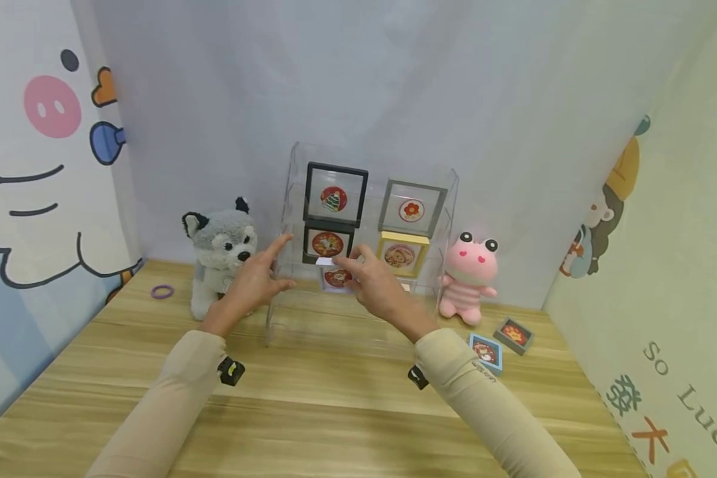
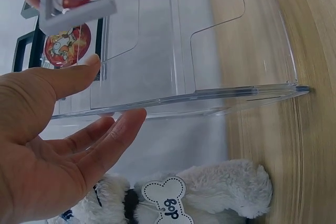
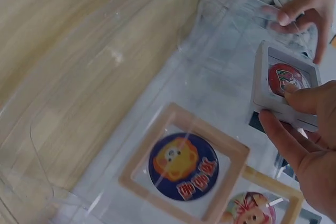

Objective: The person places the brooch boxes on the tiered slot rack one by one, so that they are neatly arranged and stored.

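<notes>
A small white square frame (image 1: 337, 279) with a red round badge is pinched between the thumb and fingers of my right hand (image 1: 382, 282). It is held in front of a clear stepped acrylic stand (image 2: 252, 92), below a black frame with an orange-red badge (image 1: 327, 243). My left hand (image 1: 253, 272) is at the stand's left side panel. In the left wrist view its thumb lies on the inner side of the panel, apart from it, and the other fingers are on the outer side, fingertips right at the panel.
The stand also bears a black frame (image 1: 333, 199), a grey frame (image 1: 411, 211), a yellow frame (image 1: 400, 257) and a peach frame (image 3: 184, 162). A husky plush (image 1: 215, 259) sits left, a pink plush (image 1: 468, 279) right. Blue (image 1: 486, 352) and grey-brown frames (image 1: 514, 335) and a purple ring (image 1: 162, 291) lie around.
</notes>
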Demonstrator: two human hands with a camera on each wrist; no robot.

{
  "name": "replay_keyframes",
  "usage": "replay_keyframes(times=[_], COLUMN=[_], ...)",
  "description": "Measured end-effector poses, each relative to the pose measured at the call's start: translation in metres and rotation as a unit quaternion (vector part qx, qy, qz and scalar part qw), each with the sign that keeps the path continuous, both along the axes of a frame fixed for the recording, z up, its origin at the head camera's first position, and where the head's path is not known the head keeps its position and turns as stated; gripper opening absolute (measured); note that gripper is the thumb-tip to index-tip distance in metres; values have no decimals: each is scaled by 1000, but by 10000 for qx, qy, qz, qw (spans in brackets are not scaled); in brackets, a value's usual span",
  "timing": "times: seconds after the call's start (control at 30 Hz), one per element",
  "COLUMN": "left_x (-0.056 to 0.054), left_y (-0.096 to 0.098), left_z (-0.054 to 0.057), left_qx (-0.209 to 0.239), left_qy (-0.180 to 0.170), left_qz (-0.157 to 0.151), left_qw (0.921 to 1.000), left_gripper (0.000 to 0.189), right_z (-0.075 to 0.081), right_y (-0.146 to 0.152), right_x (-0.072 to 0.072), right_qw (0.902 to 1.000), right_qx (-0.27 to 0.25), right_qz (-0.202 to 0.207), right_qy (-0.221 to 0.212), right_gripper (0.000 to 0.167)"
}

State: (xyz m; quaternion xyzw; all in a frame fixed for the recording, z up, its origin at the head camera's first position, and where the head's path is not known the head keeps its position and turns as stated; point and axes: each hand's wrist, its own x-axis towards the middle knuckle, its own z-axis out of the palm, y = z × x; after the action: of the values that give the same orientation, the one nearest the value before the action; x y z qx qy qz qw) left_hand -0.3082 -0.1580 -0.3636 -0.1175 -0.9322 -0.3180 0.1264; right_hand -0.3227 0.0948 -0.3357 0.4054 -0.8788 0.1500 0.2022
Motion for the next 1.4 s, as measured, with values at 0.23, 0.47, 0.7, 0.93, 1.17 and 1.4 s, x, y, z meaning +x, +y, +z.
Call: replay_keyframes(times=[0.23,0.47,0.7,0.93,1.17,1.4], left_x=[-1,-2,-1,-1,-1,-2], left_y=[1,3,4,4,3,1], left_z=[-1,-1,-2,-1,-1,-3], left_qx=[-43,-75,-61,-33,-7,5], left_qy=[-35,38,179,311,242,251], left_qz=[18,30,-25,-26,14,68], left_qw=[10000,10000,9998,9995,9997,9997], left_gripper=[90,91,91,91,91,91], right_z=[-21,-33,-41,-45,-46,-41], right_y=[-12,-20,-24,-25,-26,-23], right_x=[-9,-10,-8,-7,-6,-1], right_qw=[9984,9986,9994,9995,9990,9980], right_qx=[343,407,167,-257,-423,-620], right_qz=[-28,-45,-175,-188,-136,-10], right_qy=[451,331,265,38,-84,-126], right_gripper=[43,42,41,37,35,33])
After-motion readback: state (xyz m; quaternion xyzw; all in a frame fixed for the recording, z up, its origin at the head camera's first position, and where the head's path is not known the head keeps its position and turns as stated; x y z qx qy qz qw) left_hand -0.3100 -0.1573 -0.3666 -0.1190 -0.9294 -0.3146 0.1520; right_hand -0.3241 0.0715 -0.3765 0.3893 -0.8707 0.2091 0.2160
